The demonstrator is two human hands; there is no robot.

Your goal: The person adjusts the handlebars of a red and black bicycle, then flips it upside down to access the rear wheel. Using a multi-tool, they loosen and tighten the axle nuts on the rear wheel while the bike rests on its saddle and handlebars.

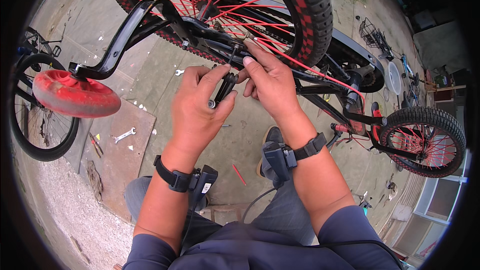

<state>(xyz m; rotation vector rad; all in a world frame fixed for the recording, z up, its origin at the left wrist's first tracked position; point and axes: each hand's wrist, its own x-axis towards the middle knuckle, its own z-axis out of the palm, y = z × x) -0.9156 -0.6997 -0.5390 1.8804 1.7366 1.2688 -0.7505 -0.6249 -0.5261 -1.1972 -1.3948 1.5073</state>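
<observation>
My left hand (196, 101) is closed round a black folding hex key set (227, 89). One thin key (233, 56) sticks out of it toward a bolt (237, 46) on the bicycle's black frame, below the rear wheel (305, 15) with its red spokes and checkered tyre. Beside the tool, my right hand (272, 82) has its thumb and fingers bent at the same bracket, close to the red cable (300, 72). What its fingertips pinch is hidden. At left, a red training wheel (75, 95) hangs on a black bent arm (117, 45).
Another wheel (422, 142) of this bicycle reaches right. A second bicycle (45, 107) stands at far left. On the ground lie a wrench (125, 135), pliers (96, 145), a smaller wrench (179, 72) and a red stick (239, 174). A basket (367, 32) is at far right.
</observation>
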